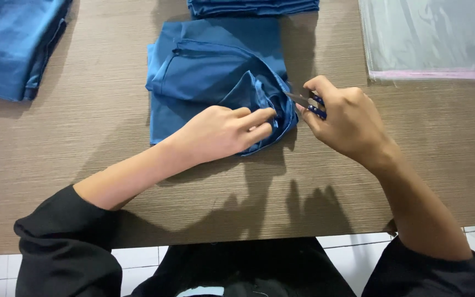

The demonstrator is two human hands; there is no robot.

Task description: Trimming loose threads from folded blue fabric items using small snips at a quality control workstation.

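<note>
Two hands work on the blue cloth (215, 82), mid-desk (83, 137). Left hand (221, 132) pinches a fold; right hand (347, 118), at 3 o'clock, grips snips (306, 103). Trimming step, I think; needs careful aim.

Wooden table (83, 137), brown with fine horizontal grain, fills most of the view. Hard light from above; crisp dark shadows fall toward its near edge. White tiled floor (138, 264) with thin grout lines shows below that edge. Stack of folded blue cloth (12, 44) at far left, another stack (254, 6) at top centre. Clear plastic bags (430, 36) with a pink strip at far right.
</note>
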